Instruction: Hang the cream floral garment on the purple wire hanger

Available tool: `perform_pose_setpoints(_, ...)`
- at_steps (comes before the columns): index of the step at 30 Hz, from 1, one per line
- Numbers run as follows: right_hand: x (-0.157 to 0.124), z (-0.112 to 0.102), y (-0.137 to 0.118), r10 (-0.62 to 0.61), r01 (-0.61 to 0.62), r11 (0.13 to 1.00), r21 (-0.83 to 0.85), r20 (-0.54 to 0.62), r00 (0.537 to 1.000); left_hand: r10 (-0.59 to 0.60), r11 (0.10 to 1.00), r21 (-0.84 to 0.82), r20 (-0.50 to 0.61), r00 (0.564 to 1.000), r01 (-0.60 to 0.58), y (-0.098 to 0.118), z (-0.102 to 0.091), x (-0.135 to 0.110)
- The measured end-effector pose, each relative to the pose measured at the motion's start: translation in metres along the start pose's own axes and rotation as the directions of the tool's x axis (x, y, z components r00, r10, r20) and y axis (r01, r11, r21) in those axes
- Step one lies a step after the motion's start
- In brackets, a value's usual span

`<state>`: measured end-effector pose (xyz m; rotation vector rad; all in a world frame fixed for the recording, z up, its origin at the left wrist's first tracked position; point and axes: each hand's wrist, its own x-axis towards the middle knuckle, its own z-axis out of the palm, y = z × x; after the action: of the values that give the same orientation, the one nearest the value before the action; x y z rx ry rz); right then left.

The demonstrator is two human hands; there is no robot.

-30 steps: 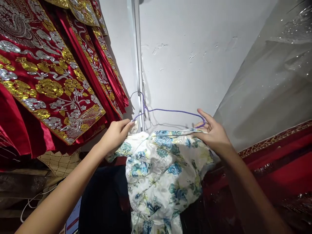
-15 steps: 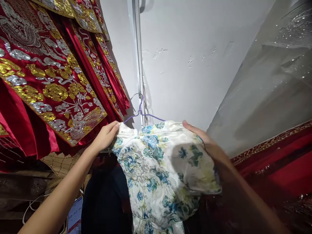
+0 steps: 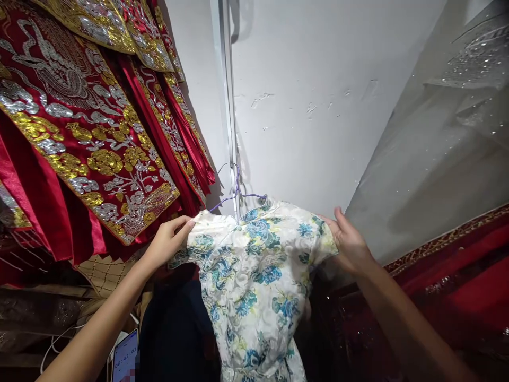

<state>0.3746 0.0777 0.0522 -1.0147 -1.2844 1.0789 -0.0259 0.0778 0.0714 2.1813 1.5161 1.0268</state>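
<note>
I logged the left hand [image 3: 169, 241] pinching the floral dress [image 3: 254, 276] left of the hanger [image 3: 237, 183]. The right hand [image 3: 350, 244] braced it opposite, grip indeterminate, so the 2 shoulders sat level.

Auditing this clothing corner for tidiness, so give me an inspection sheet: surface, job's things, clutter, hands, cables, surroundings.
Surface: white wall, scuffed, with a vertical rail.
Job's things: floral dress on a purple wire hanger, hook at the rail.
Clutter: phone lit, lower left.
Hands: left hand pinches one dress shoulder; right hand touches the other sleeve, grip unclear.
Cables: white cable lower left.
Surroundings: red embroidered garments left; clear plastic cover right.
</note>
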Motion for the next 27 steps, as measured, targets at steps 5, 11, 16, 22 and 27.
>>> perform_pose_setpoints(5,0.008,0.001,-0.02,0.057,-0.051,0.992,0.112,-0.052,0.997,0.035,0.999,0.029,-0.062,0.997,-0.033,0.014,0.007,0.007)
perform_pose_setpoints(11,0.004,0.025,-0.05,-0.181,0.183,0.983,0.023,-0.08,0.98,0.028,0.994,0.106,-0.108,0.994,-0.016,0.024,0.009,0.011)
perform_pose_setpoints(16,-0.002,0.027,-0.048,-0.135,0.141,0.989,0.032,-0.149,0.98,0.039,0.993,0.117,-0.196,0.98,-0.016,0.023,0.01,0.011)
perform_pose_setpoints(22,-0.001,0.032,-0.049,-0.109,0.114,0.986,0.122,-0.051,0.993,0.042,0.995,0.095,-0.183,0.982,-0.025,0.032,0.009,0.005)
perform_pose_setpoints(27,0.006,0.03,-0.052,-0.049,0.064,0.945,0.32,-0.053,0.997,0.045,0.991,0.135,-0.191,0.98,-0.019,0.049,0.003,-0.002)
